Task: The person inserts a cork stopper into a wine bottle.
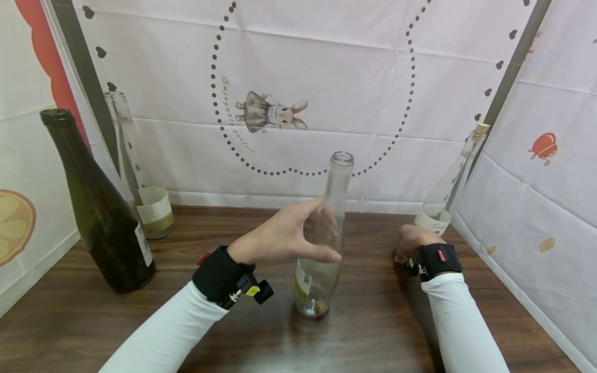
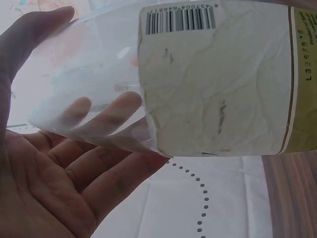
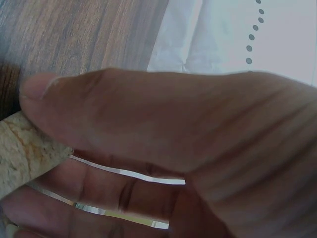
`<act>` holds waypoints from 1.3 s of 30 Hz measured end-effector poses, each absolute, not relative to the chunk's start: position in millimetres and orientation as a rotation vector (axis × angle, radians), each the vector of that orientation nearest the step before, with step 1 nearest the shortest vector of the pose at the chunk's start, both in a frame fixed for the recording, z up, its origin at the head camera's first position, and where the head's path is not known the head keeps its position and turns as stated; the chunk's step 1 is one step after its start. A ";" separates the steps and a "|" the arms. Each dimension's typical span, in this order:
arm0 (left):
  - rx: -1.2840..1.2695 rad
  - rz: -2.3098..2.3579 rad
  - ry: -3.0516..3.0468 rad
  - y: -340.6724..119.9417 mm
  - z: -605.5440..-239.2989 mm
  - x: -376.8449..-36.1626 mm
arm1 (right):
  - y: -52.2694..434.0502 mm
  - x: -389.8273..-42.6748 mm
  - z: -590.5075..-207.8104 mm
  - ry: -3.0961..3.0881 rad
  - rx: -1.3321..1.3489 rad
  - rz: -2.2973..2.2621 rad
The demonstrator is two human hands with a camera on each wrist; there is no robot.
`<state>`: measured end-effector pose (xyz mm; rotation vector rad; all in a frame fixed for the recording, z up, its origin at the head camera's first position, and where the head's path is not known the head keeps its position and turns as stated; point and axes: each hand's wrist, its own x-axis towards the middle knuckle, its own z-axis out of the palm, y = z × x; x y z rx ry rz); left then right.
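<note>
1. Sleeves first: two white sleeves come in from the near edge of the dark wood tabletop, each wrist wearing a black strap.
2. Centre stage, the clear bottle stands upright on the tabletop, long axis vertical, open mouth up, and what looks like a cork lies inside at its base.
3. The left hand sits at the bottle's left flank, thumb across the near side, fingers round the far side; the left wrist view shows those fingers through the glass. It is curled loosely round the shoulder, though whether the palm bears on the glass I cannot tell.
4. The right hand lies well apart to the bottle's right, low at the tabletop, so the left is clearly nearer. In its wrist view the thumb and fingers are pinched on a cork.
5. Further back: a corked clear bottle just behind the right hand, a dark green bottle and a tall clear bottle on the left, then the bunny-print backdrop.
</note>
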<state>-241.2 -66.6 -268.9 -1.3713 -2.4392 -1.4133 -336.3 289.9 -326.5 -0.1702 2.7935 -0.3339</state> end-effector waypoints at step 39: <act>-1.368 -1.379 -2.492 -62.2 -273.4 -243.8 | 283.6 -333.6 -313.0 2.817 -0.270 -0.505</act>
